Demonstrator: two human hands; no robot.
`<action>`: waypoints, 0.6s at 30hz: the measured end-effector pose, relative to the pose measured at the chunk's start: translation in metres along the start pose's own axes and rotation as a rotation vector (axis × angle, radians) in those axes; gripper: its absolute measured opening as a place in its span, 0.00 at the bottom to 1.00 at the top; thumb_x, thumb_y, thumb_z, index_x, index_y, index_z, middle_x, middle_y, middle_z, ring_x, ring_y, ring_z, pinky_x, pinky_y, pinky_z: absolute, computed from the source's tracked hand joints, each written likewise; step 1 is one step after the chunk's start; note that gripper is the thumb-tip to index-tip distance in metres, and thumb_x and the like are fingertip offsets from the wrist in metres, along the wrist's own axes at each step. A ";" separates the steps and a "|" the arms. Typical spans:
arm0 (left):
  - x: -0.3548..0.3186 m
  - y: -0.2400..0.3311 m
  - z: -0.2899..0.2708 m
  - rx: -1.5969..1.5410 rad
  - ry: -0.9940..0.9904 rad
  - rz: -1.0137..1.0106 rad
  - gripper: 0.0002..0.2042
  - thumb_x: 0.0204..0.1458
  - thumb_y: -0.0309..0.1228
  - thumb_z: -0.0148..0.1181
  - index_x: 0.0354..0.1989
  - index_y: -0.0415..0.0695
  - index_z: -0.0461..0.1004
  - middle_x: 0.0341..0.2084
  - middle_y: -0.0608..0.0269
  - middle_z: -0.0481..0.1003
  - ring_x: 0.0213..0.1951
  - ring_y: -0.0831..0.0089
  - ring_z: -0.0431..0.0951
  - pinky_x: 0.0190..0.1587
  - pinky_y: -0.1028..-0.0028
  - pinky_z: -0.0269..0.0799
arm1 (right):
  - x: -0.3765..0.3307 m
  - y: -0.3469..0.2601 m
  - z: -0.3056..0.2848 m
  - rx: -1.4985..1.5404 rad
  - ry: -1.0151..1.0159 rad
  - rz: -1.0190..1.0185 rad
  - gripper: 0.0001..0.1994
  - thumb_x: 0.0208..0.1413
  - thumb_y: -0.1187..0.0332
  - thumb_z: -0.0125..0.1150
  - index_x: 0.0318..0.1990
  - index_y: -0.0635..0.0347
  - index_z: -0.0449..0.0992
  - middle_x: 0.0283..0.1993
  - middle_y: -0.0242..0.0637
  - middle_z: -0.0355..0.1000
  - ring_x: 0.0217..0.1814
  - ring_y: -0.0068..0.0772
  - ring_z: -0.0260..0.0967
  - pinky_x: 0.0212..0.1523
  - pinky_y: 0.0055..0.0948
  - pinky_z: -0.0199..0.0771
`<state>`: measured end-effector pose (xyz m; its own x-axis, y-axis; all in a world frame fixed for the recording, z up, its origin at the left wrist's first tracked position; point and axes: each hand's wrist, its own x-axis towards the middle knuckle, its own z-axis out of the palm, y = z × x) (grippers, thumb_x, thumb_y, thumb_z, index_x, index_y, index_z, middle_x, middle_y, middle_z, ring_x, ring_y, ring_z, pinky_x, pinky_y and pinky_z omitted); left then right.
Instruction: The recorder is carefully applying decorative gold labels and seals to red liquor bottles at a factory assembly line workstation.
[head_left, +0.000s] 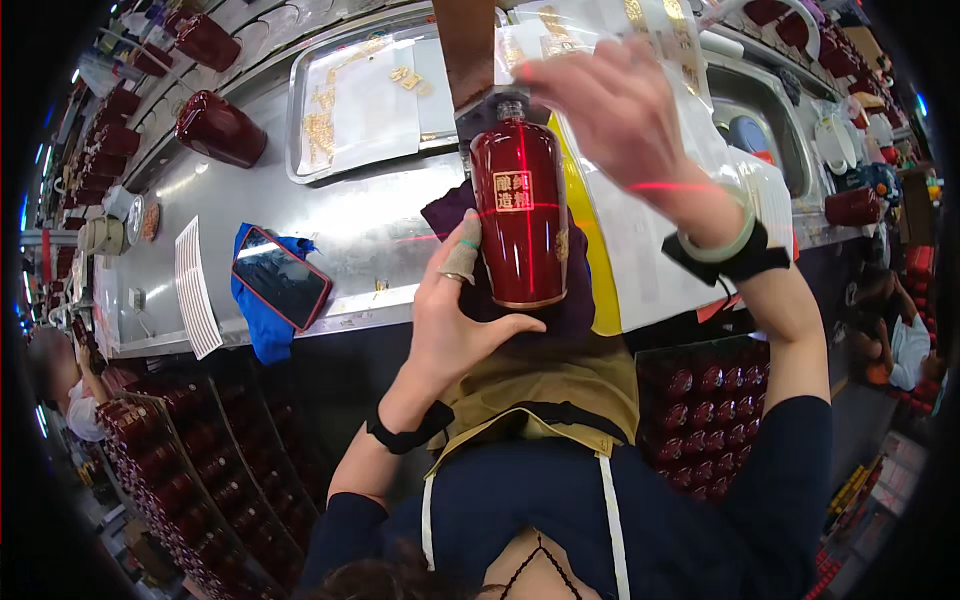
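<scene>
A glossy dark red bottle with a gold-framed label lies in front of me, its grey screw neck pointing away. My left hand holds it along its left side and lower end, with finger covers and a ring on; the thumb sticks out past the base, and some fingers are hidden. A dark purple cloth lies under the bottle. Thin red light lines cross the bottle and my right wrist. My right hand hovers at the right of the neck, smeared by motion, so its fingers cannot be read.
A metal tray with white sheets and gold stickers is at the far left. Nearer are a phone on a blue cloth, a striped paper strip and another red bottle. A sink is at right.
</scene>
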<state>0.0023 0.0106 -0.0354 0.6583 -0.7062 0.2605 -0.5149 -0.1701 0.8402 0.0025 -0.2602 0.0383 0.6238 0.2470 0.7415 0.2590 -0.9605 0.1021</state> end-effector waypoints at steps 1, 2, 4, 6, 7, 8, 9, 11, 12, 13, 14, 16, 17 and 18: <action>0.005 0.001 -0.008 -0.048 -0.034 0.000 0.50 0.38 0.33 0.83 0.71 0.32 0.61 0.64 0.45 0.70 0.66 0.58 0.71 0.66 0.64 0.67 | 0.009 0.011 -0.005 -0.021 -0.007 0.035 0.10 0.53 0.65 0.70 0.42 0.48 0.82 0.34 0.26 0.80 0.34 0.32 0.75 0.39 0.34 0.68; 0.010 0.000 -0.016 -0.093 -0.063 0.001 0.51 0.38 0.36 0.84 0.70 0.31 0.61 0.65 0.42 0.69 0.67 0.56 0.70 0.68 0.63 0.66 | 0.023 0.020 -0.009 -0.017 0.170 -0.060 0.09 0.59 0.65 0.67 0.45 0.55 0.79 0.31 0.30 0.77 0.30 0.31 0.71 0.40 0.31 0.68; 0.015 -0.011 -0.011 -0.588 0.117 -0.208 0.42 0.52 0.39 0.75 0.70 0.29 0.60 0.62 0.44 0.71 0.65 0.62 0.72 0.67 0.65 0.65 | 0.034 0.001 -0.031 0.213 0.196 0.132 0.07 0.54 0.74 0.69 0.41 0.60 0.81 0.33 0.34 0.81 0.34 0.31 0.75 0.39 0.29 0.69; 0.037 0.011 -0.022 -0.698 -0.008 -0.376 0.37 0.60 0.42 0.67 0.69 0.28 0.61 0.58 0.48 0.75 0.59 0.68 0.75 0.64 0.68 0.68 | 0.023 -0.015 -0.055 0.353 0.154 0.281 0.11 0.55 0.82 0.65 0.45 0.66 0.77 0.37 0.40 0.80 0.38 0.33 0.80 0.42 0.28 0.77; 0.046 0.015 -0.024 -0.699 -0.023 -0.372 0.37 0.60 0.42 0.67 0.69 0.28 0.61 0.58 0.48 0.75 0.59 0.68 0.75 0.64 0.68 0.68 | 0.015 -0.023 -0.066 0.379 0.110 0.414 0.10 0.61 0.80 0.59 0.49 0.67 0.75 0.41 0.43 0.79 0.43 0.34 0.79 0.47 0.28 0.76; 0.054 0.018 -0.024 -0.697 -0.066 -0.380 0.35 0.61 0.44 0.65 0.67 0.28 0.64 0.55 0.50 0.76 0.55 0.70 0.77 0.61 0.69 0.70 | 0.007 -0.026 -0.073 0.405 0.067 0.549 0.11 0.66 0.78 0.53 0.53 0.69 0.74 0.45 0.45 0.77 0.49 0.34 0.77 0.51 0.28 0.76; 0.060 0.018 -0.023 -0.695 -0.107 -0.389 0.34 0.62 0.46 0.64 0.64 0.27 0.66 0.52 0.51 0.78 0.51 0.72 0.78 0.58 0.70 0.72 | -0.006 -0.024 -0.074 0.599 0.102 0.593 0.11 0.67 0.73 0.56 0.54 0.62 0.74 0.43 0.29 0.75 0.39 0.21 0.68 0.45 0.22 0.65; 0.069 0.010 -0.015 -0.637 -0.137 -0.479 0.33 0.60 0.46 0.66 0.61 0.27 0.68 0.49 0.52 0.79 0.49 0.72 0.79 0.55 0.71 0.74 | -0.014 -0.036 -0.089 0.662 0.077 0.702 0.11 0.65 0.68 0.59 0.51 0.61 0.74 0.36 0.30 0.73 0.35 0.23 0.67 0.42 0.25 0.66; 0.071 0.005 -0.010 -0.578 -0.159 -0.571 0.32 0.59 0.46 0.68 0.57 0.27 0.70 0.46 0.52 0.80 0.46 0.72 0.81 0.53 0.71 0.75 | -0.018 -0.043 -0.095 0.730 0.046 0.809 0.12 0.64 0.64 0.62 0.48 0.61 0.75 0.30 0.31 0.72 0.31 0.25 0.66 0.39 0.27 0.67; 0.071 0.005 -0.002 -0.640 -0.136 -0.554 0.32 0.55 0.47 0.72 0.54 0.28 0.72 0.43 0.52 0.80 0.43 0.71 0.82 0.50 0.71 0.78 | -0.018 -0.045 -0.102 0.669 0.004 0.782 0.15 0.64 0.62 0.60 0.49 0.64 0.72 0.30 0.30 0.67 0.32 0.21 0.62 0.37 0.24 0.64; 0.073 0.001 0.002 -0.633 -0.144 -0.545 0.33 0.53 0.46 0.74 0.54 0.28 0.72 0.43 0.50 0.81 0.43 0.70 0.83 0.49 0.69 0.79 | -0.019 -0.049 -0.105 0.604 -0.048 0.813 0.19 0.62 0.56 0.65 0.48 0.64 0.72 0.28 0.29 0.67 0.32 0.22 0.64 0.36 0.26 0.65; 0.075 0.001 0.003 -0.708 -0.158 -0.571 0.32 0.53 0.45 0.74 0.54 0.28 0.72 0.43 0.50 0.81 0.43 0.69 0.83 0.49 0.69 0.80 | -0.019 -0.049 -0.103 0.506 -0.141 0.816 0.23 0.61 0.50 0.67 0.47 0.64 0.73 0.26 0.30 0.65 0.31 0.24 0.64 0.36 0.28 0.65; 0.077 0.000 0.003 -0.708 -0.155 -0.573 0.32 0.53 0.45 0.74 0.54 0.28 0.72 0.43 0.50 0.81 0.43 0.69 0.83 0.49 0.69 0.80 | -0.017 -0.049 -0.101 0.510 -0.143 0.815 0.23 0.61 0.50 0.67 0.47 0.64 0.73 0.26 0.30 0.65 0.31 0.24 0.64 0.36 0.28 0.65; 0.079 -0.001 0.002 -0.710 -0.166 -0.578 0.32 0.54 0.45 0.73 0.55 0.29 0.71 0.45 0.50 0.80 0.44 0.70 0.83 0.50 0.69 0.79 | -0.014 -0.050 -0.097 0.507 -0.158 0.826 0.26 0.60 0.48 0.68 0.48 0.64 0.73 0.28 0.33 0.67 0.32 0.27 0.65 0.37 0.29 0.66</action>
<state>0.0531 -0.0463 -0.0165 0.5923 -0.7416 -0.3150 0.3616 -0.1046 0.9264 -0.0910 -0.2286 0.0871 0.8332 -0.4276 0.3506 -0.0404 -0.6794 -0.7327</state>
